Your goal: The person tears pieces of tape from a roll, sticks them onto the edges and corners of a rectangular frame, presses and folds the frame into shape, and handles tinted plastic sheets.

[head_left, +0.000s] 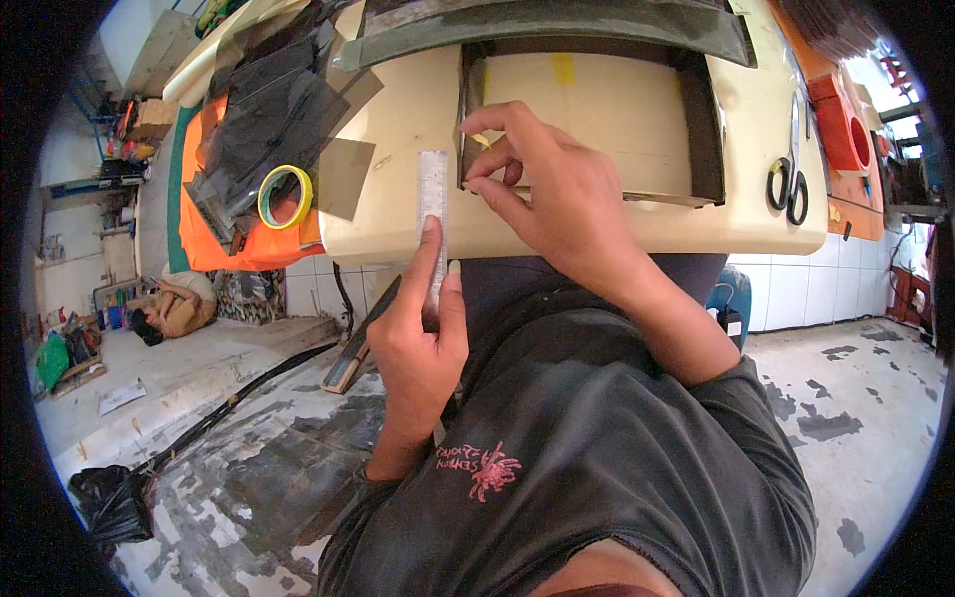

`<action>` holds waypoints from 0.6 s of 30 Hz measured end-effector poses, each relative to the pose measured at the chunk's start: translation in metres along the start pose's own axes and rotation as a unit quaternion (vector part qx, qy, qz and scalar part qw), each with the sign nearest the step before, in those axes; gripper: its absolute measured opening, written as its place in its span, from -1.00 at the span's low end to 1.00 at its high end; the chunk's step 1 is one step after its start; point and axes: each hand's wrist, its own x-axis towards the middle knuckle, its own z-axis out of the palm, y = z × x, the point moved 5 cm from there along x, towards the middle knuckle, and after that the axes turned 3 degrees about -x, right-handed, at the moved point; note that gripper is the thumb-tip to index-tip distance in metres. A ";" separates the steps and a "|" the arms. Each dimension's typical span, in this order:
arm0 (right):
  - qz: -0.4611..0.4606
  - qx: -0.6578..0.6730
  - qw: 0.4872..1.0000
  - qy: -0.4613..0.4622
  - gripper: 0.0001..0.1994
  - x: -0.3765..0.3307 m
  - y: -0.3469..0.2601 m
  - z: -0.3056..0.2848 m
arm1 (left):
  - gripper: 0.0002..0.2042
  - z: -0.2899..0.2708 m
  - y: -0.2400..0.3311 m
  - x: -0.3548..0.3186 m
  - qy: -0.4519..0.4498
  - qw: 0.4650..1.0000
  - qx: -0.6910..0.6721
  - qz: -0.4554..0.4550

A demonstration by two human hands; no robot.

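My left hand (418, 328) holds a clear ruler (432, 179) between thumb and forefinger. The ruler's far end rests on the cream tabletop and its near end reaches over the edge. My right hand (557, 184) is curled at the left side of a dark rectangular frame (707, 129), its thumb close to the near left corner. Its fingers are bent in a pinch; what lies between the tips I cannot make out. A small yellow strip (481, 141) shows beside those fingers. Another yellow strip (564, 68) sits at the frame's far side.
A roll of yellow tape (286, 196) stands left of the ruler, by dark translucent sheets (269, 109). Black-handled scissors (788, 184) lie right of the frame. A long dark strip (557, 35) crosses the far side. Further right is a red-orange box (838, 119). Someone lies on the floor (184, 310) at left.
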 end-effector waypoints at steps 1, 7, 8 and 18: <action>0.002 -0.004 1.000 0.003 -0.59 0.001 0.001 0.002 | -0.49 0.000 -0.003 0.001 0.006 1.000 0.004 0.013; 0.010 -0.013 1.000 0.008 -0.62 0.005 0.002 0.013 | -0.49 -0.005 -0.014 0.009 0.022 0.999 0.007 0.025; 0.012 -0.012 1.000 0.009 -0.63 0.005 0.002 0.015 | -0.48 -0.006 -0.017 0.009 0.017 1.000 0.003 0.003; 0.021 -0.021 1.000 0.000 -0.65 0.007 0.000 0.020 | -0.47 -0.008 -0.020 0.007 0.028 0.999 0.012 0.045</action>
